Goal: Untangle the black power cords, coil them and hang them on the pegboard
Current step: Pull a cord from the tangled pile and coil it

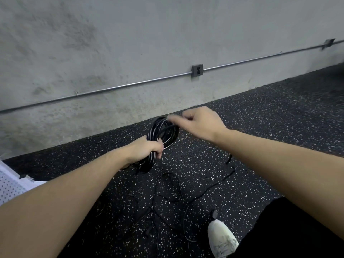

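Note:
My left hand point(149, 148) grips a coil of black power cord point(167, 132), holding it above the floor with the loops standing upright. At the top of the coil my right hand point(201, 121) has its fingers curled and blurred against the cord; they seem to pinch a strand there. A loose tangle of thin black cords point(167, 198) lies on the speckled floor below my hands, trailing toward a plug end point(229, 159) on the right. The corner of a white pegboard point(9, 185) shows at the left edge.
A concrete wall runs across the back with a metal conduit point(111, 88) and a grey outlet box point(197, 70). The floor is black speckled rubber point(270, 116). My white shoe point(221, 239) and a dark trouser leg sit at the lower right.

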